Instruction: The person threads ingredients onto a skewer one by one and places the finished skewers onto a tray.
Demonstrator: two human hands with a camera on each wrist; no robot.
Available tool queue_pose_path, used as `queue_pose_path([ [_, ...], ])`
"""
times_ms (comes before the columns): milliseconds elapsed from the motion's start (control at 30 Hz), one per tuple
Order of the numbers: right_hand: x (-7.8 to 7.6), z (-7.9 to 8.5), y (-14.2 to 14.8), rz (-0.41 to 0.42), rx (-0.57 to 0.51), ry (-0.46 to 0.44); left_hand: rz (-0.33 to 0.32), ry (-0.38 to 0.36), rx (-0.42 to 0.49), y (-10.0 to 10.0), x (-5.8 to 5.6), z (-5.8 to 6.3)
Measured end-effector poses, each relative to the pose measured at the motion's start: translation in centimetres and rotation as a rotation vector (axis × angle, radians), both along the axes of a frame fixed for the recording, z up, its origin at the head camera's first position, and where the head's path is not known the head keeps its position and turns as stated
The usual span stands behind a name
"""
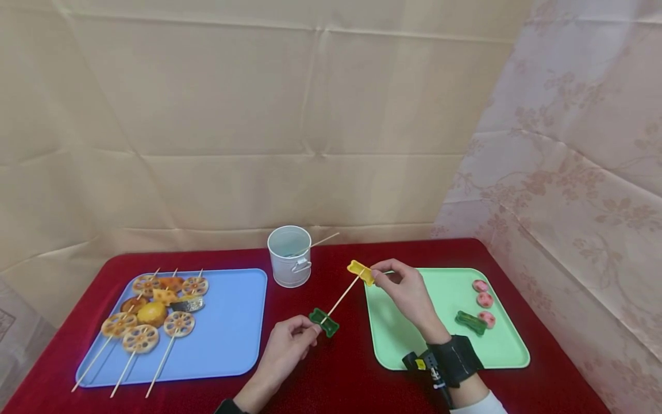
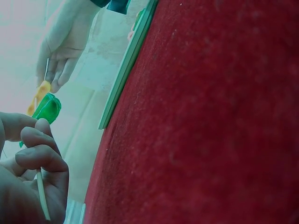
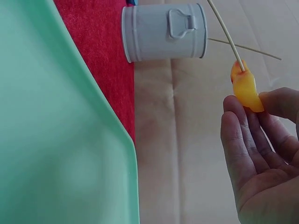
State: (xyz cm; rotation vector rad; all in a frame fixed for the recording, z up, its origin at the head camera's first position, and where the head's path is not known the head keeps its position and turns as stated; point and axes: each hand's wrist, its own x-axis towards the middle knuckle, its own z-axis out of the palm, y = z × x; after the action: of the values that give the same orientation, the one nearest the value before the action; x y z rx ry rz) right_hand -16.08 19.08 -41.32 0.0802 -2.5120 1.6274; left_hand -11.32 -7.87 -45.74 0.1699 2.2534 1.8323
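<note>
My left hand (image 1: 285, 348) grips a thin wooden skewer (image 1: 342, 297) close to a dark green bone-shaped piece (image 1: 324, 323) threaded on it. In the left wrist view the stick's lower end sticks out below the curled fingers. At the skewer's far end is a yellow bone-shaped piece (image 1: 360, 272). My right hand (image 1: 405, 290) pinches that yellow piece by its edge between thumb and fingers. The right wrist view shows the stick's tip at the yellow piece (image 3: 247, 91); how deep it goes in cannot be told.
A blue tray (image 1: 227, 322) at left carries several filled skewers with lotus root slices (image 1: 141, 339). A white bucket (image 1: 291, 267) behind the hands has a skewer leaning out. On the green tray (image 1: 403, 339) at right lie a green piece (image 1: 470, 323) and 3 pink round slices (image 1: 484, 299).
</note>
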Motion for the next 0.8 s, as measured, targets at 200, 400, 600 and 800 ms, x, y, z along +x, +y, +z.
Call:
queue_pose_path([
  [200,0.1,-0.2,-0.5,0.028,0.011,0.007,0.004,-0.006,0.009,0.0,0.0,0.0],
  [400,0.4,-0.4,-1.0,0.057,0.009,0.005,0.005,0.001,0.015,0.0,0.0,0.0],
  [600,0.7,-0.6,-1.6,0.088,0.011,0.017,0.023,-0.01,0.017,0.1,0.0,0.0],
  [800,1.0,-0.8,-2.4,0.127,0.039,0.026,0.035,-0.004,0.022,0.1,-0.1,0.1],
])
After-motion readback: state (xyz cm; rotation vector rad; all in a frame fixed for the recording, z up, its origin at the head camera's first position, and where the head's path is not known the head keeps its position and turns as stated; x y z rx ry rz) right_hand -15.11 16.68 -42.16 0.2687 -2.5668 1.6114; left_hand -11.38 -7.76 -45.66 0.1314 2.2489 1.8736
